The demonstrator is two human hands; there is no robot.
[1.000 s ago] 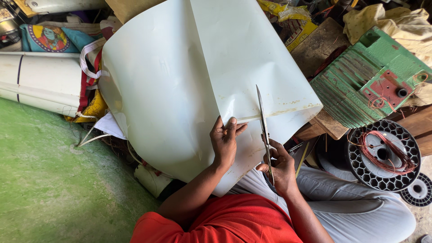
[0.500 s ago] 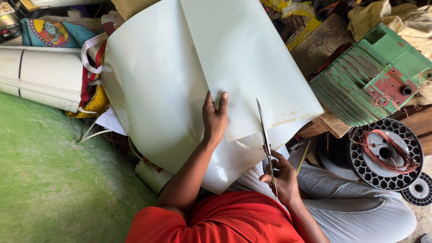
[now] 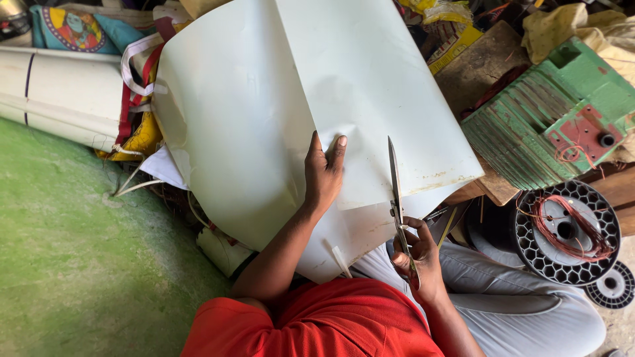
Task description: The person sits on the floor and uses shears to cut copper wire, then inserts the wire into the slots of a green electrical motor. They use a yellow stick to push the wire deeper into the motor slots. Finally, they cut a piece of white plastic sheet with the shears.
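A large cream-white sheet [image 3: 278,92] lies curled and folded over my lap and the clutter ahead. My left hand [image 3: 324,172] presses flat on the sheet near its fold, fingers together and pointing away from me. My right hand [image 3: 417,258] grips the handles of long metal scissors [image 3: 395,192]. Their blades point away from me and lie over the sheet's lower right part, just right of my left hand. I wear a red shirt and grey trousers.
A green ribbed metal part [image 3: 549,125] lies at the right. Below it is a black spool [image 3: 569,231] with red wire. White rolls [image 3: 46,86] and colourful bags [image 3: 79,30] lie at the left, beside green floor [image 3: 73,264]. A wooden board [image 3: 486,66] sits behind the sheet.
My left hand has slid further up the sheet, away from me. The scissors in my right hand stay at about the same place on the sheet's right side.
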